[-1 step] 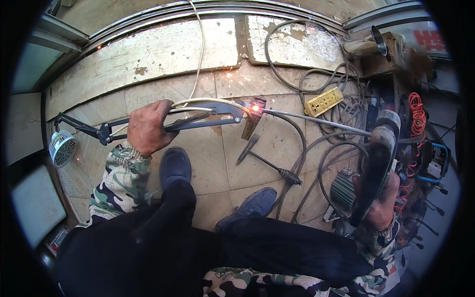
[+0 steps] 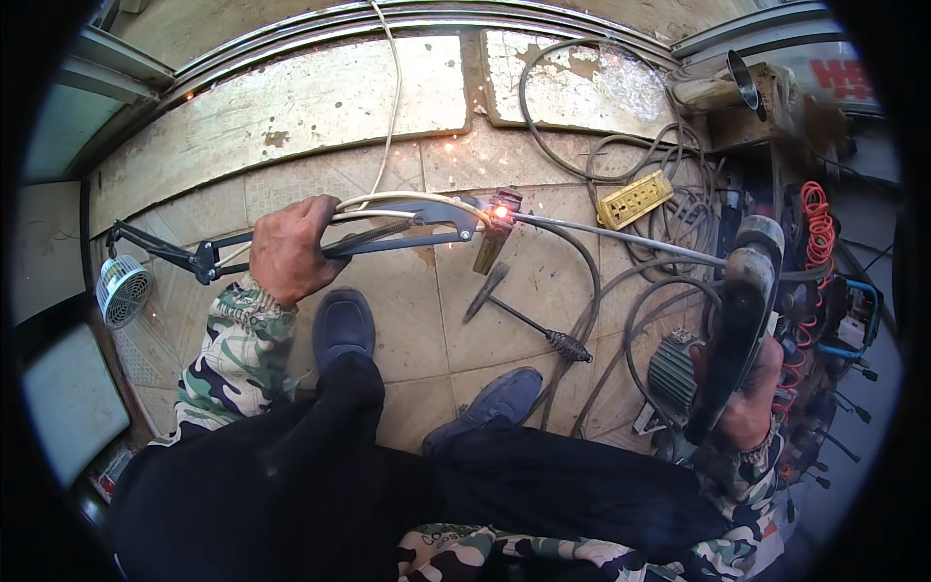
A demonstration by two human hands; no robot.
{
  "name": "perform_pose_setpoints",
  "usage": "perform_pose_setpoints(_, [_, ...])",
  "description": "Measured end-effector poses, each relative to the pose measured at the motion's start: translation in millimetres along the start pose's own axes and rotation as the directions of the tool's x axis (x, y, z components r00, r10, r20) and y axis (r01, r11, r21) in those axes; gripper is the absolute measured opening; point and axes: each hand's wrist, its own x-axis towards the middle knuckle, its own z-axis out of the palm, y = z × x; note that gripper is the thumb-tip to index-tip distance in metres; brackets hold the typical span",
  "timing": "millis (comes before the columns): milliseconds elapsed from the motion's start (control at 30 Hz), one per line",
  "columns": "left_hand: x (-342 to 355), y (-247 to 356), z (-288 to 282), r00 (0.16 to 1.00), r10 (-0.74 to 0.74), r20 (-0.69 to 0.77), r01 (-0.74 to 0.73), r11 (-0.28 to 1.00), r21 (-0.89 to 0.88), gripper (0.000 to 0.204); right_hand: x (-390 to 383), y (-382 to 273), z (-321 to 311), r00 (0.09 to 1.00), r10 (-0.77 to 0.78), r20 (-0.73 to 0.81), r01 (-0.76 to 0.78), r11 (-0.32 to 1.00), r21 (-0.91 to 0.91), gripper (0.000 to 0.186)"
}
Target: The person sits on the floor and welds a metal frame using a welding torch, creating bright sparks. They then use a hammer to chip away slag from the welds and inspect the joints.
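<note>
My left hand [image 2: 294, 250] is wrapped round the dark jointed arm of a desk lamp [image 2: 427, 210], its fingers closed. The lamp's white caged head [image 2: 123, 291] hangs at the far left end. At right, my right hand [image 2: 747, 393] grips a black welding electrode holder [image 2: 734, 335]. From its jaws a thin welding rod [image 2: 621, 236] runs left to the lamp arm's right end. A bright orange glow marks the rod's tip there, against a small rusty metal piece [image 2: 492, 247]. Just below, a chipping hammer [image 2: 524, 315] with a coiled-wire handle lies on the tiles.
A yellow socket strip [image 2: 635, 199] lies among looped dark cables [image 2: 669, 145] at the upper right. Red coiled hose [image 2: 817, 228] and a tool rack [image 2: 844, 417] stand at the right edge. Stone slabs [image 2: 281, 121] border the far side. My shoes [image 2: 344, 330] are beneath the lamp arm.
</note>
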Motion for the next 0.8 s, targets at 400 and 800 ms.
perform_pose_setpoints(400, [0.7, 0.4, 3.0, 1.000, -0.008, 0.008, 0.008, 0.999, 0.031, 0.045, 3.1, 2.4, 2.0, 0.998, -0.059, 0.020, 0.060, 0.997, -0.050, 0.031])
perform_pose_setpoints(800, [1.1, 3.0, 1.8, 1.000, -0.021, 0.009, 0.021, 0.999, 0.025, 0.047, 5.8, 0.1, 10.2, 0.998, -0.050, -0.042, 0.051, 0.998, 0.032, 0.018])
